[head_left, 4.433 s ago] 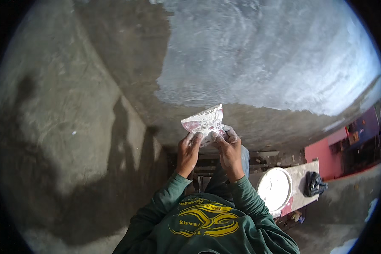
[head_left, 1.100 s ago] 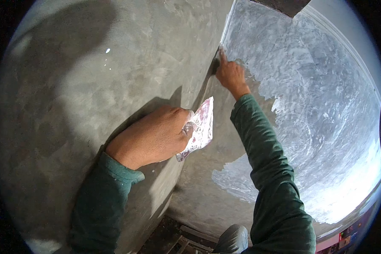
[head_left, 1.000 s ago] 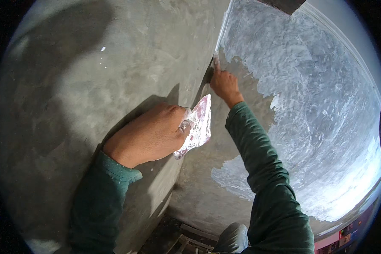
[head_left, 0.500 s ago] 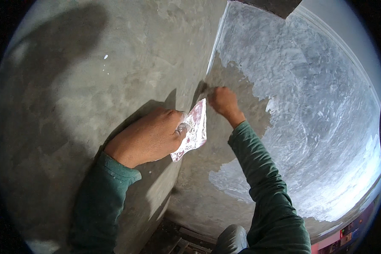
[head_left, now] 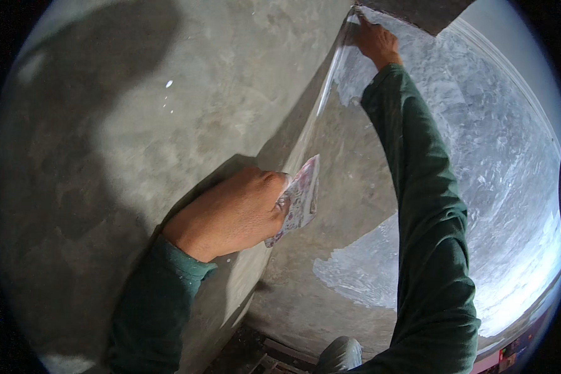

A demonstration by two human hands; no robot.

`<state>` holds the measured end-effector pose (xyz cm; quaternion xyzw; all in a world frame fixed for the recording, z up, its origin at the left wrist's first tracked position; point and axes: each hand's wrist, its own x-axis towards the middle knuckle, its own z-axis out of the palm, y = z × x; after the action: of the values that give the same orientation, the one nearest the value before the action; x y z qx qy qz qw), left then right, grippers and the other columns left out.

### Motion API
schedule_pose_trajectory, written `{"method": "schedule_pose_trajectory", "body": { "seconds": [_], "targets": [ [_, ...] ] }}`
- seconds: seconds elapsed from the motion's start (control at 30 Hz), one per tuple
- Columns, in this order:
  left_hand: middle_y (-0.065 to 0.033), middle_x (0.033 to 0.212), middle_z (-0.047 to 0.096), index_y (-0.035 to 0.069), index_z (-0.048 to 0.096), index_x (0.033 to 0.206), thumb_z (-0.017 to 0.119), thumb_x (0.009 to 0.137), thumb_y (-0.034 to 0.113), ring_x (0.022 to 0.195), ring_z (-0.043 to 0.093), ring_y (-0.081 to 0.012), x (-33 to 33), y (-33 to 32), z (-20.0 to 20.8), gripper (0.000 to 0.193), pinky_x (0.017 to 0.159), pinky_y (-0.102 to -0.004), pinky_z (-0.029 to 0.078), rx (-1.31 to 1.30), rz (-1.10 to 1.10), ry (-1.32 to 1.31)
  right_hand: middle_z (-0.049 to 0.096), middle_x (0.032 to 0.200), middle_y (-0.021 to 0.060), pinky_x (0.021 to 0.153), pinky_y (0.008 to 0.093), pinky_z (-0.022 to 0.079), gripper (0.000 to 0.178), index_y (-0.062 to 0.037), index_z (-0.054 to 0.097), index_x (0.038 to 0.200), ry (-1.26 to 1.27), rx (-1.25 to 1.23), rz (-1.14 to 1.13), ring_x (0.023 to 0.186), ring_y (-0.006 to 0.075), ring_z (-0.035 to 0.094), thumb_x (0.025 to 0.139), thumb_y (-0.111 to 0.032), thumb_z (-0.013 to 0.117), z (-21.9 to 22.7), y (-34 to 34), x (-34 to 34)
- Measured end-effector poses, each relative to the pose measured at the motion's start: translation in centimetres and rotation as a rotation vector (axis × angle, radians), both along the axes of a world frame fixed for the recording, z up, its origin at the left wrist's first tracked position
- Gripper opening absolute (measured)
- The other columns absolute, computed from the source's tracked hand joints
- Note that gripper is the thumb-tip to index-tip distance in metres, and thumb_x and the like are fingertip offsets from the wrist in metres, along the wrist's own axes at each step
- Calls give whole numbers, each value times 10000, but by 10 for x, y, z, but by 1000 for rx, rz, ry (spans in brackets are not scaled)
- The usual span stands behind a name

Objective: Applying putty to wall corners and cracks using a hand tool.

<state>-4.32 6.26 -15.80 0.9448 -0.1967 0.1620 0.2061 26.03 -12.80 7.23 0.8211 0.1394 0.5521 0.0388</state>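
Note:
My left hand [head_left: 234, 212] is closed in front of the bare left wall, gripping a thin flat piece smeared with whitish putty [head_left: 303, 198]. Its kind is unclear under the smears. Up at the top of the wall corner [head_left: 330, 81], my right hand [head_left: 377, 42] reaches to where the two walls meet, just below a dark beam. The forefinger points into the corner and the other fingers are curled; whatever they hold, if anything, is hidden. A white putty line runs down the upper part of the corner.
Pale grey-white putty [head_left: 480, 168] covers much of the right wall, with bare plaster [head_left: 349, 168] beside the corner. A dark beam [head_left: 417, 14] juts out at the top. White specks [head_left: 169, 84] dot the left wall [head_left: 137, 131]. My knee [head_left: 341, 354] and dark slats show at the bottom.
My right hand has moved up along the corner from mid-height to the beam. The left hand with the smeared piece has shifted slightly right and down, and the piece looks less white.

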Motion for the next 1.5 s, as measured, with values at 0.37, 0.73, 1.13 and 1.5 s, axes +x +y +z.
{"method": "schedule_pose_trajectory", "body": {
  "seconds": [0.37,0.73,1.13,1.5],
  "targets": [
    [-248,867,618,-62,592,983,571,931,187,821,614,-390,-2,-3,-2,255,748,-451,475,-28,73,68,671,1056,259,842,505,530,681,-121,220,1542,235,-175,-17,963,401,677,936,-321,457,-118,3,-6],
    [-224,842,623,-55,603,1025,549,958,191,729,604,-324,0,-4,-2,261,697,-415,463,-87,89,85,699,787,174,614,444,534,582,-15,461,1398,367,-262,78,730,318,698,835,-153,522,-305,-8,-43],
    [-168,1078,648,-39,592,1206,590,974,296,904,631,-205,-1,-1,1,407,819,-314,502,-235,90,58,424,1489,165,1174,385,180,488,-8,468,1404,809,781,1231,1428,297,301,994,-273,462,-362,-49,-228],
    [-195,1040,633,-37,590,1180,568,976,270,889,611,-253,1,-7,-9,368,835,-358,475,-184,95,-64,135,1613,157,1196,405,108,602,-45,225,1531,738,835,1231,1492,289,106,1036,-360,357,-357,-4,-259]
  ]
}}
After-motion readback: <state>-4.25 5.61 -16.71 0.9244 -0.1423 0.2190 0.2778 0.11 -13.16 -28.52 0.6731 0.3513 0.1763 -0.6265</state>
